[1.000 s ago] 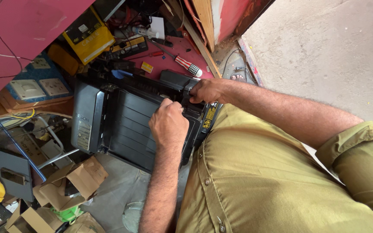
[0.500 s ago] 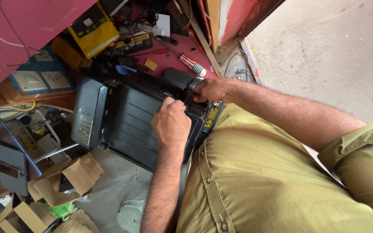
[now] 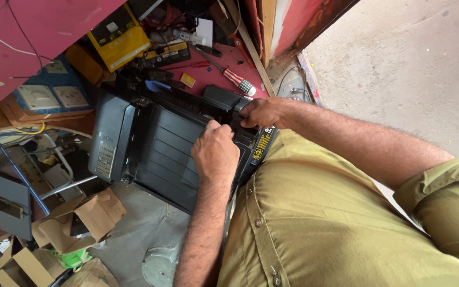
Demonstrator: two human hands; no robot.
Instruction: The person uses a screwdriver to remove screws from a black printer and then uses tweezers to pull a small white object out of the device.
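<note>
1. The big black plastic printer [image 3: 150, 143] lies right in front of you, its near edge against your belly and its far edge on the red table [image 3: 216, 79].
2. Its long side runs from your left to your right.
3. Your left hand [image 3: 216, 151] rests on the ribbed black panel, fingers curled on the panel's far edge.
4. Your right hand [image 3: 261, 112] is curled tight on the printer's right far corner.
5. Both hands touch the printer, close together.
</note>
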